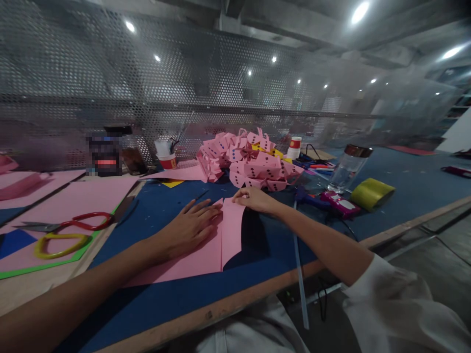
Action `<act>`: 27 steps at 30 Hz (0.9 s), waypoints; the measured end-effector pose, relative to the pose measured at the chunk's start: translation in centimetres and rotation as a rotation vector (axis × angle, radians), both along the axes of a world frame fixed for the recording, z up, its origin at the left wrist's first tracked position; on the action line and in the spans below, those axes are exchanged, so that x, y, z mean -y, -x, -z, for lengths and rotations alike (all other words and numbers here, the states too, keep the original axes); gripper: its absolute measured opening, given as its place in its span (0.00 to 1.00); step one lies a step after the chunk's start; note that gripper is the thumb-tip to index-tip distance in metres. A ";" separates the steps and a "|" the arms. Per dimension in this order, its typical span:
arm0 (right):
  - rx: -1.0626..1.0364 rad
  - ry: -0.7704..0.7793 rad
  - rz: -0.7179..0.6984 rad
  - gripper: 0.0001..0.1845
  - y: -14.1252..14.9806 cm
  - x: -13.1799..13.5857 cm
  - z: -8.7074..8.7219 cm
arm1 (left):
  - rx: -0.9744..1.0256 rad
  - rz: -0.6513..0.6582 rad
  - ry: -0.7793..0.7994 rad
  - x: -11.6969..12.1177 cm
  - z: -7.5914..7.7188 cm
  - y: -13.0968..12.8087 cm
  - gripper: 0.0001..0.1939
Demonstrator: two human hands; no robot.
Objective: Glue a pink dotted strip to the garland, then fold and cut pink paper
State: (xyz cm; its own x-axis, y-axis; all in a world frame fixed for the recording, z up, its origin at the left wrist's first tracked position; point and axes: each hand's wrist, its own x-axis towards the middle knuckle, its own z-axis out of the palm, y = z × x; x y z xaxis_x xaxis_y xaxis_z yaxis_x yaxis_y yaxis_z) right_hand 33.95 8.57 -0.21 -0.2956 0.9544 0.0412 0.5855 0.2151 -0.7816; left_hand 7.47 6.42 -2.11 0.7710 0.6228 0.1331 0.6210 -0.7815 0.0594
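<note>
A pink paper sheet [206, 255] lies on the blue table cover [158, 206] in front of me, with one flap folded over along a central crease. My left hand [189, 226] lies flat on the sheet with its fingers stretched out, pressing it down. My right hand [253, 198] is at the sheet's far corner, its fingers pinched together on the folded paper edge.
A heap of folded pink paper pieces [246, 162] with dots sits behind. Red-handled scissors [69, 223] and yellow-handled scissors [61, 245] lie on pink sheets at left. A clear jar [348, 169], yellow tape roll [371, 193], cups and pens stand to the right. A perforated metal screen backs the table.
</note>
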 end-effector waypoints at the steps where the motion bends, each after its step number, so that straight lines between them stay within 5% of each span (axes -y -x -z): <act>1: -0.034 0.015 0.000 0.10 0.0 0.0 0.0 | 0.002 0.006 -0.012 0.0 0.1 0.0 0.24; 9: -0.173 0.004 -0.078 0.10 0.2 0.1 0.1 | 0.019 -0.057 -0.085 -0.5 0.6 0.4 0.25; 27: 0.139 -0.076 -0.036 0.13 0.5 0.3 0.3 | -0.052 -0.085 -0.048 -0.2 0.0 0.2 0.26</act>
State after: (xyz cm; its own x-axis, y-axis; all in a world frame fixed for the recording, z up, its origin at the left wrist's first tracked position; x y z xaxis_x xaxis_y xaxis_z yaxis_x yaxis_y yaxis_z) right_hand 33.47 8.22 -0.55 -0.3373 0.9388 0.0695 0.6776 0.2934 -0.6744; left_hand 7.28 6.66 -2.14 0.7221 0.6803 0.1256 0.6867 -0.7269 -0.0107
